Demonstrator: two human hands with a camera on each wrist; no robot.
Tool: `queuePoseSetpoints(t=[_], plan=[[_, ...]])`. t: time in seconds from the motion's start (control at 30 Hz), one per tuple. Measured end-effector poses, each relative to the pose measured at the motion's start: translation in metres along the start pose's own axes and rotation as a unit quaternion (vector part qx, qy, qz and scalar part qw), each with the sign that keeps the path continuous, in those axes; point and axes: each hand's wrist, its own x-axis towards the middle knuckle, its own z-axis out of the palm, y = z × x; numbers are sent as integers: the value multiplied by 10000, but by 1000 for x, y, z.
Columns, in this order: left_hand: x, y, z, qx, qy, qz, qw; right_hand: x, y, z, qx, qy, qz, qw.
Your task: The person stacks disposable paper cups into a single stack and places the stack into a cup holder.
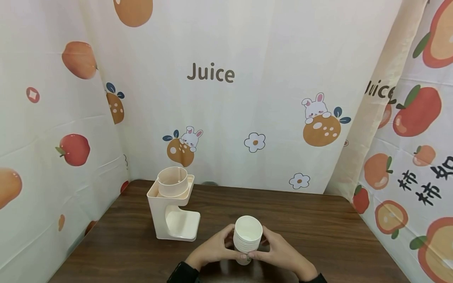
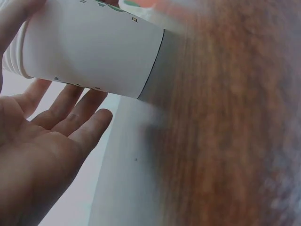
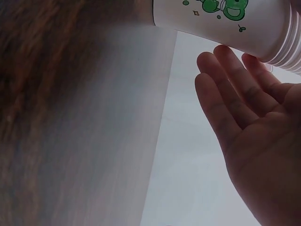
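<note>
Paper cup stack (image 1: 247,237): nested white cups, standing upright on the table (image 1: 318,224) near its front edge, roughly mid-width, mouth open to the top. Wrist views show rolled rims bunched at one end (image 2: 14,59) and a green print on the outer wall (image 3: 214,8).

Left hand (image 1: 212,249) is on the stack's left side, right hand (image 1: 279,251) on its right side, fingers curled round the lower part and fingertips almost meeting at the front. Both hands hold the stack between them. Left wrist view shows the palm open with fingers (image 2: 70,115) fairly straight beside the cup wall; right wrist view, same with fingers (image 3: 225,89) just under the stack.

Cream cup dispenser stand (image 1: 173,206) sits left of and behind the stack, towards the table's back-left corner, apart from both hands. Fruit-print curtain (image 1: 226,98) reading "Juice" closes off the back and sides.
</note>
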Motion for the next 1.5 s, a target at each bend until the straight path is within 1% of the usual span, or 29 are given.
queuePoseSetpoints(t=[0.1, 0.3, 0.53, 0.73, 1.0, 1.1, 1.27, 1.37, 1.5], plan=[[-1, 2, 1, 8, 60, -34, 10000, -1, 0, 0, 34, -33, 75, 10000], [-2, 2, 1, 50, 195, -53, 9998, 0, -2, 1, 100, -40, 40, 9999], [-1, 8, -4, 313, 409, 105, 9986, 2, -8, 1, 152, 112, -15, 9998], [-1, 21, -5, 302, 680, 139, 9971, 6, -19, 0, 289, 265, -115, 9992], [-2, 40, -3, 511, 989, 160, 9937, 10, -28, 1, 301, 657, -536, 9959], [-3, 45, -1, 526, 1066, 194, 9927, 12, -31, 0, 302, 767, -495, 9954], [-3, 53, 1, 327, 1252, 326, 9911, 16, -37, -1, 357, 929, -326, 9945], [-4, 58, 1, 287, 1417, 404, 9887, 21, -41, -2, 348, 992, -400, 9937], [-7, 66, -1, 440, 1739, 487, 9826, 30, -46, -2, 359, 1029, -553, 9925]])
